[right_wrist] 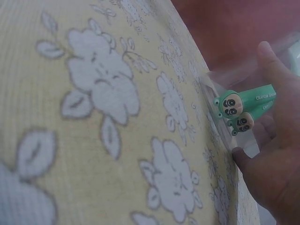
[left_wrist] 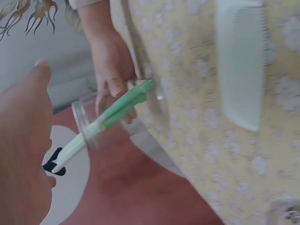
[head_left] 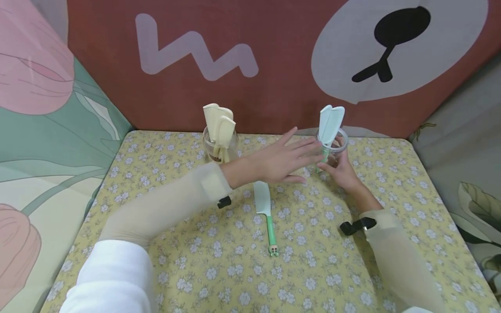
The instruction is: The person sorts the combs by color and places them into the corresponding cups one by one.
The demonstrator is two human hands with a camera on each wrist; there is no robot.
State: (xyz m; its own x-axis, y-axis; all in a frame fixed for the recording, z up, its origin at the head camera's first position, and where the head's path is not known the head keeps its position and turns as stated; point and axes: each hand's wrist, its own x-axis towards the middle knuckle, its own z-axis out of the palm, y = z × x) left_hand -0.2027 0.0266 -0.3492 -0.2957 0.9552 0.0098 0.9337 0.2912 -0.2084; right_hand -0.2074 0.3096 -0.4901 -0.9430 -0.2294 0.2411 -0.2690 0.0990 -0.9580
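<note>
A clear plastic jar [head_left: 341,140] stands near the back right of the table, and my right hand [head_left: 341,167] grips its side. Inside it lean two pale mint combs [head_left: 331,124]; their green handles with small frog-hooded faces [right_wrist: 230,104] point down at the jar's bottom. My left hand [head_left: 283,160] is held out over the table with straight fingers, its fingertips close to that jar and holding nothing. Whether they touch the jar cannot be told. Below the left hand lies another mint comb [head_left: 262,198] with a green handle, its teeth visible in the left wrist view.
Behind my left forearm, a second clear jar [head_left: 233,145] holds several cream combs [head_left: 219,124]. A yellow flowered cloth [head_left: 235,278] covers the table. A printed brown fabric backdrop [head_left: 282,100] rises at its back edge, with printed fabric on both sides.
</note>
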